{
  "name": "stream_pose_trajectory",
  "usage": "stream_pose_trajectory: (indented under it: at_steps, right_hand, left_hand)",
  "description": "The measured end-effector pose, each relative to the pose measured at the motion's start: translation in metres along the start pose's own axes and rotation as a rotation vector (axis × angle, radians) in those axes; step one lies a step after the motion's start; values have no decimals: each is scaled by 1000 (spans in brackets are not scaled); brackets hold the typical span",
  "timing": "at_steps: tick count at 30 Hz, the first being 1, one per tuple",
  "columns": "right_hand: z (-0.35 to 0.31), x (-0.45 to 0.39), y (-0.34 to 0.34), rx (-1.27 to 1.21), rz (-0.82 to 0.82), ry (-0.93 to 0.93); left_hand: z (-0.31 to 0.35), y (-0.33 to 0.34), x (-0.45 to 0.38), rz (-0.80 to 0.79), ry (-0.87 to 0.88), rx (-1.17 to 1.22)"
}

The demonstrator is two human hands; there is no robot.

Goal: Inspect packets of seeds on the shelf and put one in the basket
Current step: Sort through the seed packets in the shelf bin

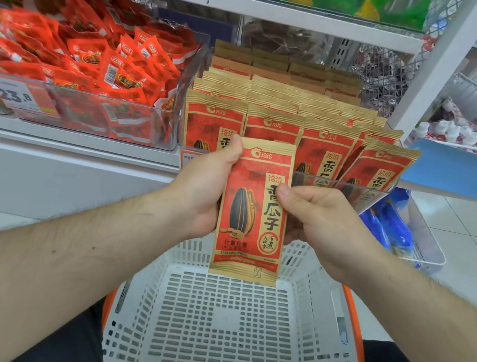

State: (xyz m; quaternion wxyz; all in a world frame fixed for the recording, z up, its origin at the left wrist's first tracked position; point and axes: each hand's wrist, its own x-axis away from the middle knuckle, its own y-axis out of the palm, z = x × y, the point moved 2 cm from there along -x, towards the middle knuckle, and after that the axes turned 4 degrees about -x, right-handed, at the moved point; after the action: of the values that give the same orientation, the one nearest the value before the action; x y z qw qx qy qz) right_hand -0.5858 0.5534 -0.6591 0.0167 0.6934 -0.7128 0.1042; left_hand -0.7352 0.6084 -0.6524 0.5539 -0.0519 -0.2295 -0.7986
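I hold one red and tan seed packet [253, 211] upright in front of me, its printed face with a black sunflower seed toward the camera. My left hand [206, 189] grips its left edge, thumb near the top corner. My right hand [317, 216] pinches its right edge at mid height. The packet hangs just above the far rim of a white perforated basket [219, 317], which has nothing in it. Behind the packet, rows of the same seed packets [284, 107] stand in a clear bin on the shelf.
A clear bin of small red snack packets [91, 67] with a price tag [17, 96] sits on the shelf at left. A white wire rack with blue bags [395, 226] hangs at lower right. A shelf post [443, 69] rises on the right.
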Motion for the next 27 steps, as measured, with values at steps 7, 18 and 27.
stream_pose_trajectory:
  at_steps: [7, 18, 27]
  right_hand:
    - [0, 2, 0, -13, -150, 104]
    - [4, 9, 4, 7, -323, 172]
    - [2, 10, -2, -28, -441, 130]
  left_hand:
    - [2, -3, 1, 1, 3, 18]
    - [3, -8, -1, 31, 16, 35]
    - [3, -9, 0, 88, 33, -1]
